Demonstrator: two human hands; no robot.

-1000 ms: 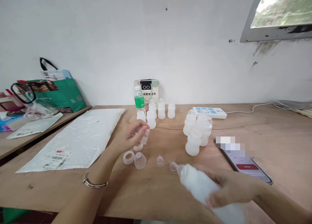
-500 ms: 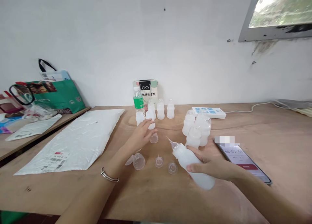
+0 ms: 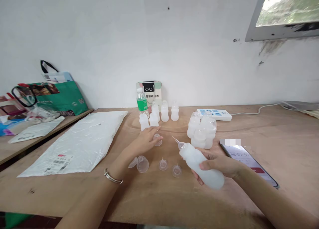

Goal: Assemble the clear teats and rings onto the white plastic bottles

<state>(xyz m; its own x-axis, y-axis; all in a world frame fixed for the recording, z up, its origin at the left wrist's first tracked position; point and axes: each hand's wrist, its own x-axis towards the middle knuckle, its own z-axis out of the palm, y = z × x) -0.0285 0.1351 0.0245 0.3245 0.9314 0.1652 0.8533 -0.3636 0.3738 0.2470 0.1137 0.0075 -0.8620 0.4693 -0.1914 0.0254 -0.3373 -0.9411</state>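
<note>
My right hand (image 3: 216,163) is wrapped round a frosted white squeeze bottle (image 3: 204,167). The bottle tilts, its clear pointed nozzle up and to the left. My left hand (image 3: 146,140) has its fingers stretched out, palm down, close to a clear cap (image 3: 157,140); whether it touches the cap I cannot tell. Just beyond its fingers stand small white bottles without caps, among them an open bottle (image 3: 144,121). Nearer me lie a clear nozzle piece (image 3: 163,164), a second clear nozzle piece (image 3: 176,170) and a clear cap lying on its side (image 3: 143,164).
Capped white bottles (image 3: 201,131) cluster right of centre. A phone (image 3: 249,162) with a running timer lies at the right, a power strip (image 3: 214,114) behind. A green-labelled water bottle (image 3: 142,103) and paper bag (image 3: 154,92) stand at the back. A white plastic mailer (image 3: 82,139) covers the left side.
My left hand has come down and slightly left, away from the small bottles towards the clear cap. My right hand has shifted the squeeze bottle slightly right and up.
</note>
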